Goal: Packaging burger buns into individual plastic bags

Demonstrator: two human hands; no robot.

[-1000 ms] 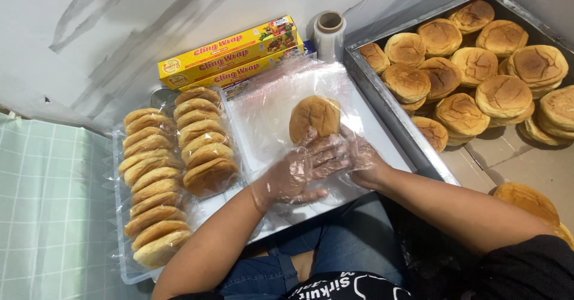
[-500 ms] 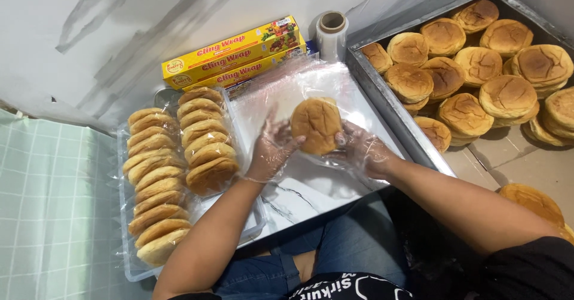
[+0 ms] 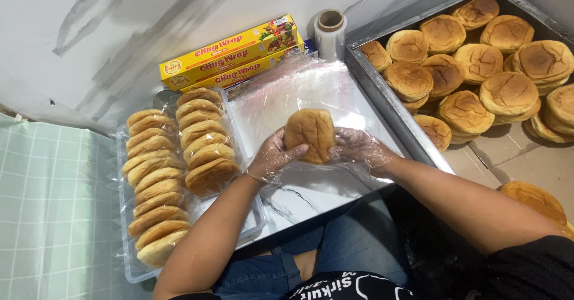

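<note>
The round golden-brown bun point(image 3: 309, 135) is held up on edge between both hands, just above the sheet of clear cling film point(image 3: 305, 90) that is spread on the pale marbled bench point(image 3: 299, 201). The left hand point(image 3: 272, 156), covered by a thin clear plastic glove, is curled round the bun's left rim, with the thumb laid across its lower face. The right hand point(image 3: 359, 147), gloved in the same way, is closed on the right rim. Nothing else is held by either hand.

The bun is judged to be light and soft, easily dented if squeezed, so a hold at opposite rims with flat, gentle pressure seems best suited. The film under it looks thin and clingy and is likely to wrinkle or stick to the gloves.

Left of the bun, a clear plastic tray point(image 3: 254, 216) is filled with two rows of wrapped buns point(image 3: 179, 168) stood on edge. Beyond the bun, against the grey-streaked white wall point(image 3: 119, 25), two long yellow cartons of wrap point(image 3: 233, 55) are laid, with a roll of clear film point(image 3: 330, 31) stood upright beside them. Right of the bun, a large metal baking tray point(image 3: 388, 102) is loaded with unwrapped buns point(image 3: 478, 72), some stacked. Further left of the bun, a green checked cloth point(image 3: 48, 216) is seen.
</note>
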